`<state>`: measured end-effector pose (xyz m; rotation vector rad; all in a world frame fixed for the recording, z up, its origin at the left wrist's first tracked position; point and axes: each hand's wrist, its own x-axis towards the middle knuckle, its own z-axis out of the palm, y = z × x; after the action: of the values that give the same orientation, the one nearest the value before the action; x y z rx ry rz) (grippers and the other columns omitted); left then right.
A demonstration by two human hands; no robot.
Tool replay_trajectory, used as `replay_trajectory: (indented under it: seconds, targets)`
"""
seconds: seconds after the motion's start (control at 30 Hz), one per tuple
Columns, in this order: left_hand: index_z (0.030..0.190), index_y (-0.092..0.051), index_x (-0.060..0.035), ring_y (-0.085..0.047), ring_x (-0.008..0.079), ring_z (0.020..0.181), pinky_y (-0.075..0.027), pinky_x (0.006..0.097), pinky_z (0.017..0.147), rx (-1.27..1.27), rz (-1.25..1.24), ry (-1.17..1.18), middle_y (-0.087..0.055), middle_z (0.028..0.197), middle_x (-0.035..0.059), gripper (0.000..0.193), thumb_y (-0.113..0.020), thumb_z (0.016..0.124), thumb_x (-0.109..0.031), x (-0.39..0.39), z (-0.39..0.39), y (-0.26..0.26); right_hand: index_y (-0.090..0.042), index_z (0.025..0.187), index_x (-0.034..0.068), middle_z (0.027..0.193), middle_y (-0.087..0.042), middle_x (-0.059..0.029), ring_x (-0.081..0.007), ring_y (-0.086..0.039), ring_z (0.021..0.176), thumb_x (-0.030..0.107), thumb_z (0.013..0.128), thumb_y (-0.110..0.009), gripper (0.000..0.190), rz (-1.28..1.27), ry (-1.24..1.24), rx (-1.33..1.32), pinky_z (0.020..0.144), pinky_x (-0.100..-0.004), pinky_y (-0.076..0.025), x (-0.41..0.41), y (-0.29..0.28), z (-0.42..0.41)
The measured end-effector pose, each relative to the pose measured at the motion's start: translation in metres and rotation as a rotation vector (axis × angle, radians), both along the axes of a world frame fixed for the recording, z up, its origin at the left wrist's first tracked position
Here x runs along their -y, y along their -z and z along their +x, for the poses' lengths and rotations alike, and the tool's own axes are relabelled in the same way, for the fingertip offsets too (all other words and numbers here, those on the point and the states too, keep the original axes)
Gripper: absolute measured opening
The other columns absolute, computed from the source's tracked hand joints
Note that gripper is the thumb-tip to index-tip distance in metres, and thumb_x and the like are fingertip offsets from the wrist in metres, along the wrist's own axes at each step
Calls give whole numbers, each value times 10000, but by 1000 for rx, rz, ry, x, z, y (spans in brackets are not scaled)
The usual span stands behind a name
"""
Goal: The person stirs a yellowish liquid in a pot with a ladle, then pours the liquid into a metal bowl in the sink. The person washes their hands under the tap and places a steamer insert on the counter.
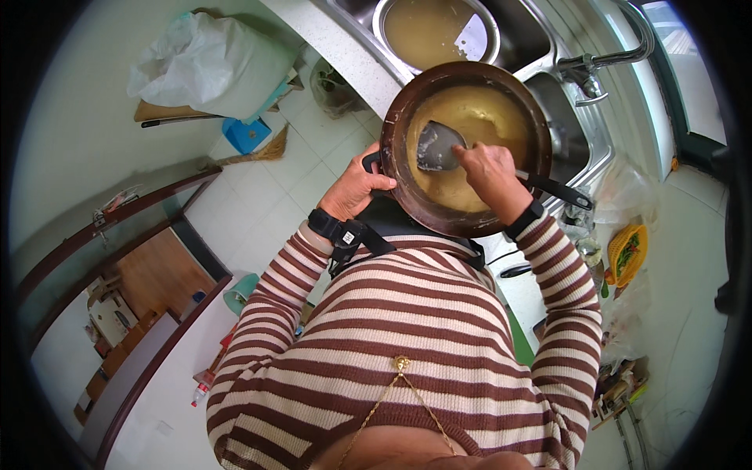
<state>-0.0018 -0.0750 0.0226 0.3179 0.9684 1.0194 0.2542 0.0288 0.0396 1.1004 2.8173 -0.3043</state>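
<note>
A brown wok (pixel 405 202) with cloudy yellowish liquid in it is tilted over the edge of the sink. My left hand (pixel 357 183) grips its black side handle, the thumb resting on the rim. Inside the wok, my right hand (pixel 489 170) is closed on a metal wok spatula (pixel 440 147), whose blade lies against the liquid and bears pale residue. The spatula's black handle sticks out past the right rim. Beyond the wok, a round metal basin (pixel 437 32) of similar cloudy liquid stands in the far sink bowl.
A chrome faucet (pixel 614 59) rises behind the double steel sink (pixel 573 141). Plastic bags and a yellow basket (pixel 628 255) of green vegetables lie at the right. On the tiled floor at the left are a blue dustpan (pixel 245 135), a broom (pixel 267 150) and a bagged bin (pixel 217 70).
</note>
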Motion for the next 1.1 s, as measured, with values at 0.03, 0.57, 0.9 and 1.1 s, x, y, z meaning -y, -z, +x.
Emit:
replay_trajectory:
  seconds: [0.03,0.57,0.9,1.1]
  targets:
    - [1465,-497,-6,-652,188,1120,-542,316,990,16,-6,-7,-655,1279,90,769,-680,740,172,0,0,0,-744,1043,143,718,-682,-148,-317,-715,718,74,863,-617,230,-47,17,-48,615,-429,-538,-2,4,-4]
    - [1505,-442,-27,-583,231,1259,-466,368,1104,83,40,1,-592,1381,106,832,-696,735,161,3,3,-9,-774,1092,156,830,-709,-184,-370,-703,770,138,914,-662,212,-335,170,-151,680,-457,-550,-9,-52,11]
    - [1514,-395,-20,-527,231,1312,-400,370,1158,152,120,82,-552,1417,100,904,-748,691,102,-4,8,-19,-738,1043,146,753,-699,-145,-358,-709,750,81,868,-613,225,-331,164,5,642,-476,-539,29,-64,-11]
    - [1496,-411,-21,-533,236,1307,-410,375,1154,173,121,42,-565,1397,107,881,-740,689,105,-4,12,-23,-714,1008,125,769,-678,-200,-411,-687,754,57,876,-578,201,-363,264,-139,630,-522,-505,30,-55,-25]
